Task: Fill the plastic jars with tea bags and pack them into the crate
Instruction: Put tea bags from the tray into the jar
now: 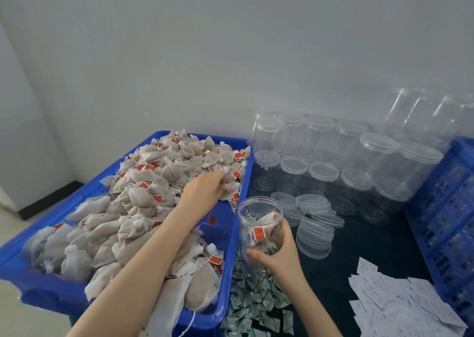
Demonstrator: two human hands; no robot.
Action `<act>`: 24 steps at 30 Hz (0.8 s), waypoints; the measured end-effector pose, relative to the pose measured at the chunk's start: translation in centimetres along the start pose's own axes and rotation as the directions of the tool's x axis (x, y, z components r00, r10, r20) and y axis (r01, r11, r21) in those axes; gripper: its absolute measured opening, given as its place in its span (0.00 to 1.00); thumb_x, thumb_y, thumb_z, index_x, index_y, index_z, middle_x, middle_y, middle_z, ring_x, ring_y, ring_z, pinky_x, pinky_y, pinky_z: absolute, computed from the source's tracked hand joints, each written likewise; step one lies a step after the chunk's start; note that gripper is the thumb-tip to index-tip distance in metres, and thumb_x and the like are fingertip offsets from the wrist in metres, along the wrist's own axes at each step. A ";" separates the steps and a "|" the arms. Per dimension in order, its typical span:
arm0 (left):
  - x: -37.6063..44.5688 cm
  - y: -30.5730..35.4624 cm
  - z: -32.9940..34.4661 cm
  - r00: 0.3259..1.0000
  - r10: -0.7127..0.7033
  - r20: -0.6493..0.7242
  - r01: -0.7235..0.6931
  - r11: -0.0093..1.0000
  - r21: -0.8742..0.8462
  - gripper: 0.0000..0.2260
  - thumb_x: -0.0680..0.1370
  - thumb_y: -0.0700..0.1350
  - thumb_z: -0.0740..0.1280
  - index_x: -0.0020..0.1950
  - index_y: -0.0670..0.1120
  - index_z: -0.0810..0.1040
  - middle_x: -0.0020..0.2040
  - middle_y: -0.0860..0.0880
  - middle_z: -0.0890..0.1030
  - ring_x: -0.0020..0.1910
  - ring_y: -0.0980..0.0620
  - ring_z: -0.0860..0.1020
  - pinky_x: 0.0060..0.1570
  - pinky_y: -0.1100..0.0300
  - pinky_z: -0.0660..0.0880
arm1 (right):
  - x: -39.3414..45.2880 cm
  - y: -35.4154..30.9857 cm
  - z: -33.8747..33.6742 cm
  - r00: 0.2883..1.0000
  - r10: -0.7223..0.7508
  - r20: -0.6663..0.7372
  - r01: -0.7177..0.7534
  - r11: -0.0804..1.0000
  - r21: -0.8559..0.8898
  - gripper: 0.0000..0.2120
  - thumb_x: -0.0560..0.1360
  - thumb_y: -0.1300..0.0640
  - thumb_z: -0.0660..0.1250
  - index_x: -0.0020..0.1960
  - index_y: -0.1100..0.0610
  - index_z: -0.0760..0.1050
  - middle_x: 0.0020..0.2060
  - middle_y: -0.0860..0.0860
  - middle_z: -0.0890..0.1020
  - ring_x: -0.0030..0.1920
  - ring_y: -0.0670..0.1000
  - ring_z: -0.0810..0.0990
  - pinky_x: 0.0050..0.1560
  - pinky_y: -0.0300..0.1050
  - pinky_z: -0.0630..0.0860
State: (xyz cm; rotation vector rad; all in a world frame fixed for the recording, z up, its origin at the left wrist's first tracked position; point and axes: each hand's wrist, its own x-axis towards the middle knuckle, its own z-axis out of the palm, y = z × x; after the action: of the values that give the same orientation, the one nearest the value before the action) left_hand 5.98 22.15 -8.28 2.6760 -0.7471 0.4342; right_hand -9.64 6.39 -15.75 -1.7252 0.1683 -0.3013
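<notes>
My left hand (205, 190) reaches into the blue tray (232, 236) at ten o'clock, fingers curled around a tea bag (229, 190) on the near right edge of the heap of tea bags (143, 198), grey-beige pouches with strings and red tags that fill most of the tray. My right hand (278, 250) grips an open plastic jar (259, 224) from its right side, fingers wrapped around the lower wall and thumb across the front. The jar stands just beside the tray's right rim, near centre frame, and holds a few tea bags, one red tag showing through the clear wall.

At one o'clock from the jar, empty jars with lids (320, 152) stand in rows on the dark tabletop (379, 244), against the white wall (230, 54); taller ones stand further right at two o'clock. Between those rows and my right hand, loose clear lids (314, 224) sit in stacks, just beside the held jar at its three o'clock. A blue crate (446, 208) with slotted sides fills the right edge at three o'clock; what lies inside it I cannot tell.

At six o'clock, below my right wrist, small green-and-white sachets (256, 300) lie scattered beside the tray's near right corner. At five o'clock, white paper slips (395, 303) with faint red print lie in a loose pile in front of the crate.
</notes>
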 end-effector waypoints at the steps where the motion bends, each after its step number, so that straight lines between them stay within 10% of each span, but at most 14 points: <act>1: -0.3 0.5 -0.5 0.991 0.040 -0.126 -0.052 0.994 -0.095 0.05 0.78 0.46 0.66 0.50 0.47 0.72 0.45 0.51 0.79 0.40 0.52 0.78 0.40 0.60 0.75 | 0.0 0.0 0.0 1.000 0.004 0.001 -0.004 1.000 -0.001 0.52 0.59 0.59 0.83 0.76 0.50 0.60 0.69 0.46 0.73 0.71 0.48 0.69 0.72 0.52 0.67; 6: -1.6 4.0 -2.6 0.882 0.040 -0.470 -0.300 0.817 -0.493 0.08 0.74 0.39 0.71 0.48 0.45 0.73 0.42 0.62 0.74 0.43 0.66 0.76 0.43 0.74 0.73 | -0.1 0.0 0.2 1.000 0.017 -0.010 -0.017 1.000 -0.012 0.50 0.57 0.56 0.82 0.74 0.49 0.61 0.67 0.46 0.75 0.69 0.47 0.72 0.70 0.49 0.70; 16: -2.5 6.4 -2.1 0.940 0.043 -0.339 -0.301 0.574 -0.761 0.17 0.73 0.36 0.71 0.44 0.58 0.70 0.43 0.66 0.79 0.42 0.64 0.77 0.41 0.72 0.74 | -0.5 0.0 0.3 1.000 0.019 -0.016 -0.019 1.000 0.012 0.50 0.52 0.46 0.79 0.72 0.46 0.63 0.63 0.42 0.77 0.63 0.38 0.75 0.55 0.29 0.74; 24: -2.9 6.7 -1.7 0.955 0.193 -0.223 -0.295 0.638 -0.711 0.12 0.73 0.40 0.73 0.43 0.55 0.73 0.42 0.62 0.79 0.45 0.62 0.77 0.45 0.72 0.74 | -0.3 0.1 0.2 0.999 0.033 -0.032 -0.033 0.999 0.004 0.49 0.54 0.49 0.79 0.72 0.49 0.64 0.64 0.48 0.78 0.65 0.48 0.76 0.67 0.54 0.74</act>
State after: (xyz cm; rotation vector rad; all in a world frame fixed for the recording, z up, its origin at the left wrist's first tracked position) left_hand -0.32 18.70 -6.31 1.7633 -0.9929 0.2712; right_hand -9.86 6.69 -15.94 -1.7129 0.2195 -0.3049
